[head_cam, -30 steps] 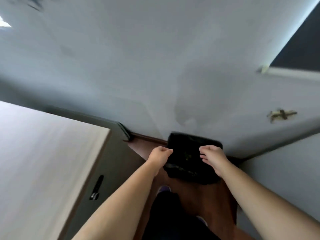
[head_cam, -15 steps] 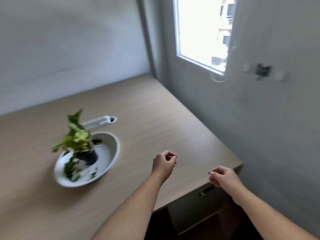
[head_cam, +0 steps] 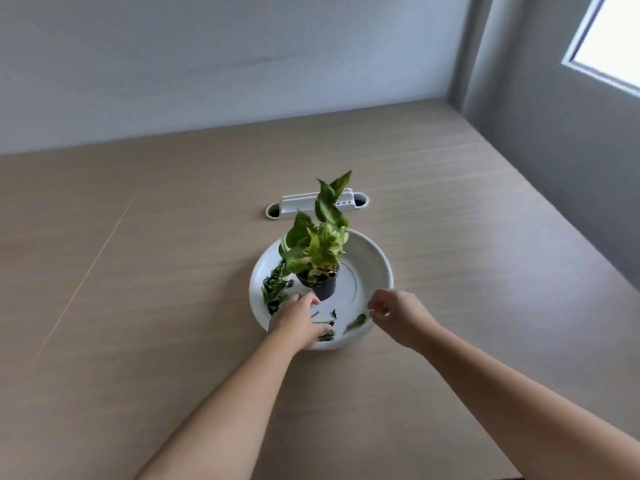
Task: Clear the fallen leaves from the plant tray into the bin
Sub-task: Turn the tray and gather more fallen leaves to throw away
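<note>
- Across a room corner with pale walls, one wide wooden desk (head_cam: 138, 306) fills the view. One window (head_cam: 609, 39) is at the far right.
- One round white tray (head_cam: 381, 258) sits mid-desk. One white cable slot (head_cam: 317, 204) is set into the desktop just behind it.
- One leafy green plant (head_cam: 315, 244) stands upright in one small black pot (head_cam: 320, 287), left of the tray's centre.
- Two bare hands reach in.
  - The left hand (head_cam: 296, 318) is low inside the tray's near left part, fingers down among the leaves beside the pot. I cannot tell whether they pinch anything.
  - The right hand (head_cam: 398, 317) hovers over the near right rim, fingers loosely curled, with nothing in it.
- Fallen leaves lie in the tray.
  - One dark green heap (head_cam: 273, 292) is against the left wall.
  - One single leaf (head_cam: 356, 322) lies near the front right.
  - Two or three small dark scraps (head_cam: 329, 332) sit by the left hand.
- No bin is in view. The clearing looks unfinished, since the leaves have yet to be gathered and carried off.
</note>
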`<state>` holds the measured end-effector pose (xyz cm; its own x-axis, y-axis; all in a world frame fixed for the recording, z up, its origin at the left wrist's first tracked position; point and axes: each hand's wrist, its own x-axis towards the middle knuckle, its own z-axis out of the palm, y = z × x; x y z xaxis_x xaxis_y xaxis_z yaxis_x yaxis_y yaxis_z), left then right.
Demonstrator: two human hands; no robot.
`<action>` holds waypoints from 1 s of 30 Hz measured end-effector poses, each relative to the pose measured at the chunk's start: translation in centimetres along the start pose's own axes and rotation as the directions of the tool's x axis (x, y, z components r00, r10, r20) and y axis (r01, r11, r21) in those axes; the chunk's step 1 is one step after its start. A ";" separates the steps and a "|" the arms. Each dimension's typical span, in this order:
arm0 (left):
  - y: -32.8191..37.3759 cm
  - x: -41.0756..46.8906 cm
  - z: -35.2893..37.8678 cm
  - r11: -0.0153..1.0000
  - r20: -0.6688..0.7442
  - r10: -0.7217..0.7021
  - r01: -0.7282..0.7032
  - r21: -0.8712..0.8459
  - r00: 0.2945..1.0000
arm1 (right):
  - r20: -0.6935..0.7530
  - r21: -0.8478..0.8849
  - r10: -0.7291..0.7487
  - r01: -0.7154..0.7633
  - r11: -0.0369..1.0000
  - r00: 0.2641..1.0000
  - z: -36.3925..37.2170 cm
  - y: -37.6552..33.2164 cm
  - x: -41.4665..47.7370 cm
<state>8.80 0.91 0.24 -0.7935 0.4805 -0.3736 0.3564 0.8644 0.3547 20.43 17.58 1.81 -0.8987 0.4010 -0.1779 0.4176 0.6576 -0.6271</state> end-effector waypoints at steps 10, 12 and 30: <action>-1.5 2.3 1.5 0.975 -0.057 0.198 -0.191 0.112 0.979 | 0.166 -0.508 0.011 0.076 0.858 0.986 4.6 -1.0 5.5; -1.7 2.4 1.8 0.969 -0.065 0.234 -0.227 0.095 0.970 | 0.187 -0.511 0.002 0.096 0.854 0.982 5.1 -1.1 5.8; -5.1 3.0 -0.5 0.780 -0.125 -0.115 0.012 -0.626 0.985 | 0.265 -0.249 -0.123 0.191 0.949 0.957 5.4 -2.2 6.8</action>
<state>4.43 -2.10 -2.27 -0.8849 0.3550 -0.3016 -0.0399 0.5872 0.8084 12.67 15.43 -2.17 -0.9464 0.1342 -0.2939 0.2587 0.8598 -0.4403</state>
